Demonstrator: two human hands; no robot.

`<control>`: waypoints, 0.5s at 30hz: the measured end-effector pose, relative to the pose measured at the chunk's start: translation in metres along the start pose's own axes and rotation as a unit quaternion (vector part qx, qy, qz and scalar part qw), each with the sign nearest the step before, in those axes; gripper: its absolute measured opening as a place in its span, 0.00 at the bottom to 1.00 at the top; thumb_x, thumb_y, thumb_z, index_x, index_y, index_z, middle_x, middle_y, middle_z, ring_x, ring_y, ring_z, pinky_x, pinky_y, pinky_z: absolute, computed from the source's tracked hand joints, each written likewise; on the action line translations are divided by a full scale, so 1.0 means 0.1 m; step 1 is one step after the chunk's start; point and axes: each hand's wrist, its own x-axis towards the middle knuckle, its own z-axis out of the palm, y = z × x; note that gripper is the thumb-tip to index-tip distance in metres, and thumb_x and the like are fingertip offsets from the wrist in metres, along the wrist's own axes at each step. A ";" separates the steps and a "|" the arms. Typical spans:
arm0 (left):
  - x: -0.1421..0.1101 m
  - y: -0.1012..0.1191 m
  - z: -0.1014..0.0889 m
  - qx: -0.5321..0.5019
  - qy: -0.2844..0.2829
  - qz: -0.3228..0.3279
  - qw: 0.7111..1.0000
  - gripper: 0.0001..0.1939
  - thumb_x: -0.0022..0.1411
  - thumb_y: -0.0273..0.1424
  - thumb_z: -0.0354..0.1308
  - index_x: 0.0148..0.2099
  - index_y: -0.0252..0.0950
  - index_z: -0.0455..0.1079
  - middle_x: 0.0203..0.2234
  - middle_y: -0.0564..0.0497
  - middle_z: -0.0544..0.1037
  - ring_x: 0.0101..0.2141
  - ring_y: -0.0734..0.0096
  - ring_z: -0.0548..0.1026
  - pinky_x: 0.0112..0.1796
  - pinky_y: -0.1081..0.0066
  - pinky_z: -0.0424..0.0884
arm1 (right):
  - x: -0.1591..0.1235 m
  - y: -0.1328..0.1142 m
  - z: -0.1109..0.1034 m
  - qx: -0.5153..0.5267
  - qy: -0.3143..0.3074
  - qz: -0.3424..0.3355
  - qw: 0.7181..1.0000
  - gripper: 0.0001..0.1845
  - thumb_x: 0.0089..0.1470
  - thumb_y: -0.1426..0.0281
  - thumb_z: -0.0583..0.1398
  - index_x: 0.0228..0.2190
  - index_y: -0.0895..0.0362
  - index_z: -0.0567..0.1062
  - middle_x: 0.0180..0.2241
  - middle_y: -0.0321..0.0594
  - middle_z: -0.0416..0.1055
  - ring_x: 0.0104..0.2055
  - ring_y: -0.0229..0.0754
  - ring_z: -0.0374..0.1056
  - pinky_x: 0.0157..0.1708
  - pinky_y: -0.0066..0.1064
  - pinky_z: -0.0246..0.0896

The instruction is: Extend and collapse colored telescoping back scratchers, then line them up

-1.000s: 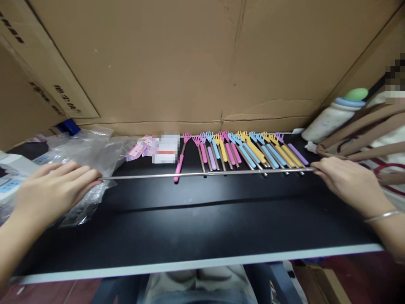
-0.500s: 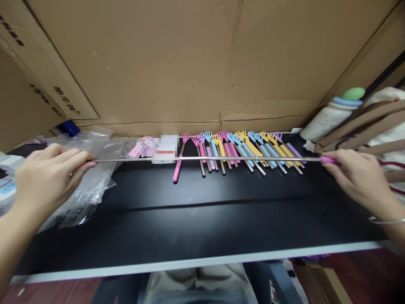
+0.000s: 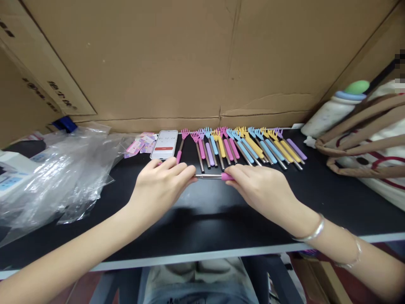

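Between my hands is a telescopic back scratcher (image 3: 209,177), its metal rod short and level above the black table. My left hand (image 3: 161,181) is closed around the rod's left end, hiding the head. Closed on the pink handle at the other end is my right hand (image 3: 261,185). Behind them lies a row of several back scratchers (image 3: 253,147) in pink, purple, blue and yellow, claws toward the cardboard. One pink back scratcher (image 3: 181,147) lies slightly apart at the row's left, its handle partly behind my left hand.
A phone (image 3: 164,143) showing a timer lies beside small printed cards (image 3: 142,143). Clear plastic bags (image 3: 72,169) cover the left side, next to a white box (image 3: 14,173). At right stand a bottle (image 3: 332,112) and a bag with brown straps (image 3: 373,147). A cardboard wall (image 3: 177,63) rises behind.
My hands have come together from far apart, and the long extended rod has slid down to a short length. The row of back scratchers has stayed in place.
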 end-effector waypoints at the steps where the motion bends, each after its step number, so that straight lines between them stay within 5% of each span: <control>1: 0.00 0.00 0.01 -0.001 -0.002 -0.005 1.000 0.12 0.66 0.33 0.48 0.29 0.38 0.64 0.20 0.55 0.70 0.28 0.68 0.67 0.29 0.68 0.54 | 0.02 -0.01 -0.01 -0.003 0.000 0.000 1.000 0.12 0.62 0.66 0.49 0.31 0.56 0.67 0.25 0.33 0.69 0.23 0.35 0.63 0.24 0.29 0.43; 15: -0.10 -0.07 0.09 -0.022 -0.029 0.041 0.998 0.10 0.66 0.32 0.47 0.32 0.38 0.64 0.23 0.56 0.72 0.28 0.70 0.69 0.29 0.68 0.55 | 0.03 -0.03 0.08 -0.020 -0.015 -0.051 0.998 0.08 0.60 0.68 0.51 0.38 0.52 0.70 0.23 0.31 0.67 0.22 0.32 0.60 0.23 0.29 0.38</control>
